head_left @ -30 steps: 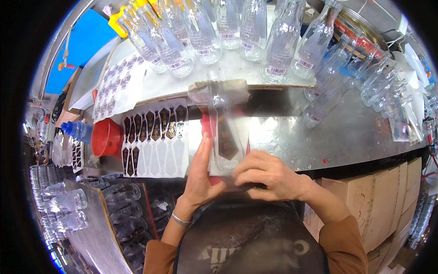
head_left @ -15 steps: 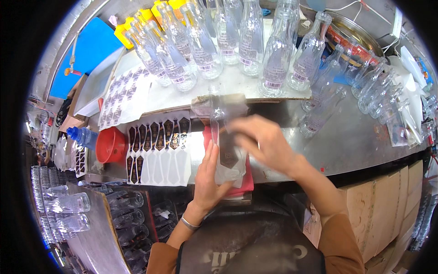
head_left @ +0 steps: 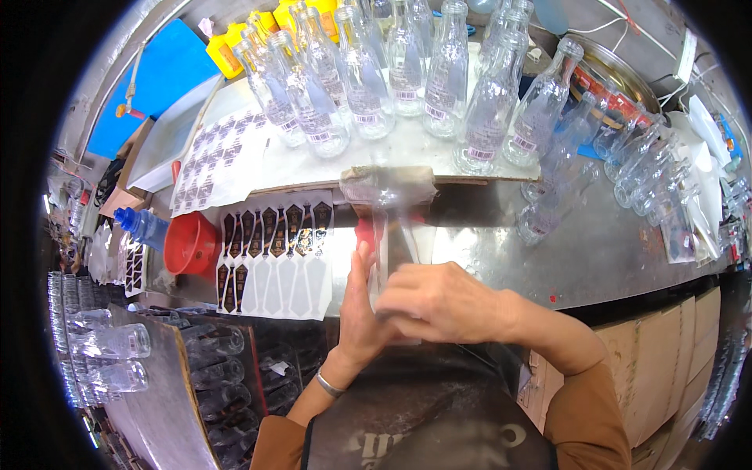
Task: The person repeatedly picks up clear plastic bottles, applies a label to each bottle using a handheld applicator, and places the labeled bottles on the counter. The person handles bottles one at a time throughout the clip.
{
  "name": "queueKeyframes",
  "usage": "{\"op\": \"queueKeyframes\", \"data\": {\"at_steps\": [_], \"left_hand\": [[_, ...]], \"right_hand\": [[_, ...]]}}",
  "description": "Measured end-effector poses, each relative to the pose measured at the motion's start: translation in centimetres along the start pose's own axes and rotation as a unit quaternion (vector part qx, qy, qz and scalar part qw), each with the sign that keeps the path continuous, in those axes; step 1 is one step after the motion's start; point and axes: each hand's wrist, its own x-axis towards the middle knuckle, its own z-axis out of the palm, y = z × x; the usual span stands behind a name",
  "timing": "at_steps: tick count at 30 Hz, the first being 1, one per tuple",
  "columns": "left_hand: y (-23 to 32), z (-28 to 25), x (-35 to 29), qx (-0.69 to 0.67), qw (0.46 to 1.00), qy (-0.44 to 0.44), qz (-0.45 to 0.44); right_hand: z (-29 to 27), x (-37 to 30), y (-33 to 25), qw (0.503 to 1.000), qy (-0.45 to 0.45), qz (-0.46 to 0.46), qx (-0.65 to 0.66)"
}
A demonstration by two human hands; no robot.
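Note:
A clear glass bottle lies in front of me, its neck pointing away across a cloth-wrapped rest. My left hand holds it along the left side, fingers straight against the glass. Curled over the bottle's near part is my right hand, its fingers closed; whatever they hold is hidden and blurred. Some pink cloth shows beside the bottle. Left of my hands lies a sheet of dark labels, its lower right part bare of labels.
Several upright glass bottles crowd the white board beyond my hands. More bottles lean together at the right. A red bowl and a blue-capped bottle stand left. Cardboard boxes are below right, bottles on racks below left.
My right hand has swept from near the bottle's neck down toward me, now covering the dark label seen earlier on its body. My left hand stays along the bottle's side.

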Motion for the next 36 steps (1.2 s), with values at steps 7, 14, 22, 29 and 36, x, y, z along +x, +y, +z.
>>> {"op": "queueKeyframes", "data": {"at_steps": [7, 14, 22, 29, 36], "left_hand": [[1.2, -0.2, 0.2, 0.097, 0.995, -0.022, -0.027], [1.3, 0.1, 0.1, 0.026, 0.999, -0.009, -0.046], [1.2, -0.7, 0.1, -0.03, 0.998, -0.026, -0.057], [-0.5, -5.7, 1.0, 0.122, 0.988, -0.092, -0.026], [-16.8, -22.5, 7.9, 0.476, 0.83, 0.24, -0.164]], "right_hand": [[-1.0, -0.1, 4.6, 0.977, 0.21, 0.03, -0.028], [0.3, -7.5, -0.9, 0.912, 0.094, 0.298, 0.267], [2.2, -5.8, -0.6, 0.883, 0.136, 0.384, 0.233], [1.8, -5.9, -1.3, 0.935, 0.078, 0.346, -0.009], [1.4, -8.0, -0.3, 0.91, 0.144, 0.388, 0.008]]}}
